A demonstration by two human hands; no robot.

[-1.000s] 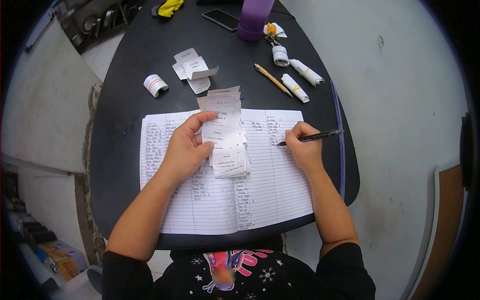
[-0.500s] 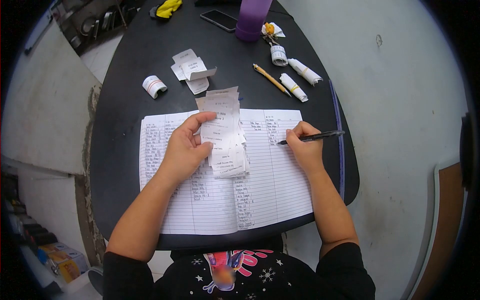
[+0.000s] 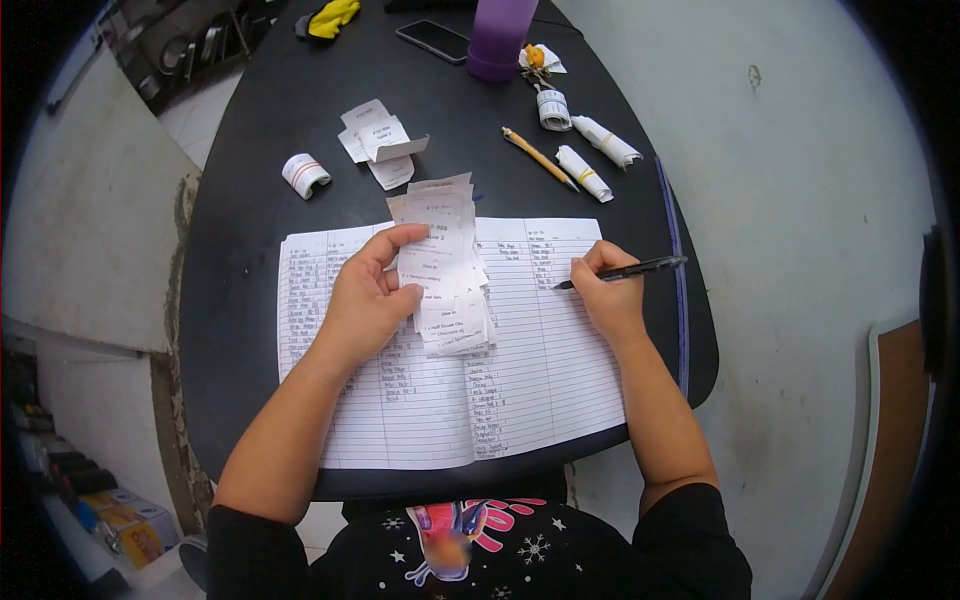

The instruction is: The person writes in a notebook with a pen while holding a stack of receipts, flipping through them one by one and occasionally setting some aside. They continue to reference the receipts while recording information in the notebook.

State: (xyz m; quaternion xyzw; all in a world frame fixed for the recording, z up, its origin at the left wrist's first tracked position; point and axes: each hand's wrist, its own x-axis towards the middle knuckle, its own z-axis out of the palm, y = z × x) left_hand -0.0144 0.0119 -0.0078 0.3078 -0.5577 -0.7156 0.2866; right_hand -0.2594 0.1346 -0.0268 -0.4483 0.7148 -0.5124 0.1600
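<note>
My left hand (image 3: 375, 290) pinches a stack of printed paper receipts (image 3: 445, 270) between thumb and fingers, over the middle of an open lined notebook (image 3: 560, 400). Handwritten lists run in columns down both of its pages. A black pen (image 3: 640, 268) is gripped in my right hand (image 3: 607, 290), its tip at the handwriting in the upper part of the right page. The receipts cover the upper part of the notebook's fold.
Beyond the notebook on the black table (image 3: 240, 400) lie loose receipts (image 3: 385, 140), paper rolls (image 3: 305, 175), a wooden-coloured pen (image 3: 540, 158), banded paper rolls (image 3: 585, 173), keys (image 3: 538, 75), a phone (image 3: 433, 41) and a purple tumbler (image 3: 497, 40). A wall (image 3: 760, 200) stands to the right.
Almost nothing differs. The pen in my right hand has shifted very slightly, and the whole view has moved a little. My left hand keeps the receipts in the same place.
</note>
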